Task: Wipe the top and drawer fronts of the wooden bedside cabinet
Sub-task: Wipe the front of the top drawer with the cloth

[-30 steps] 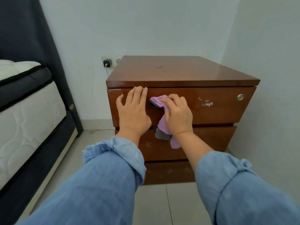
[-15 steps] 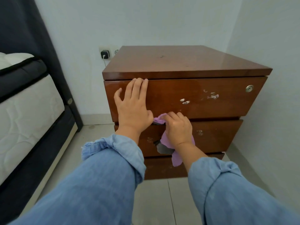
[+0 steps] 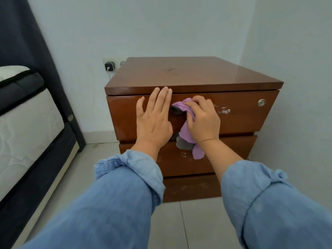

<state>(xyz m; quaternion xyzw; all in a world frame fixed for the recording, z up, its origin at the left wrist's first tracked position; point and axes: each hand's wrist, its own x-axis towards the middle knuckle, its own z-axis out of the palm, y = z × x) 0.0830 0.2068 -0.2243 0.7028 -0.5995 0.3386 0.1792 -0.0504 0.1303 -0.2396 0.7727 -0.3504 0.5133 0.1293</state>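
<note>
The purple cloth (image 3: 186,131) is lying against the top drawer front (image 3: 244,114) of the wooden bedside cabinet (image 3: 188,74), its loose end hanging down over the middle drawer front (image 3: 224,155). The right hand (image 3: 203,119) is gripping the cloth with curled fingers and pressing it to the wood. Just beside it, the left hand (image 3: 154,119) is resting flat on the same drawer front, fingers straight and reaching the top's edge. White smears (image 3: 223,110) are showing to the right of the cloth, and a round lock (image 3: 261,102) is sitting near the drawer's right end. A bed (image 3: 27,123) is standing to the left, and a charger (image 3: 109,65) is sitting plugged into the wall socket behind.
</note>
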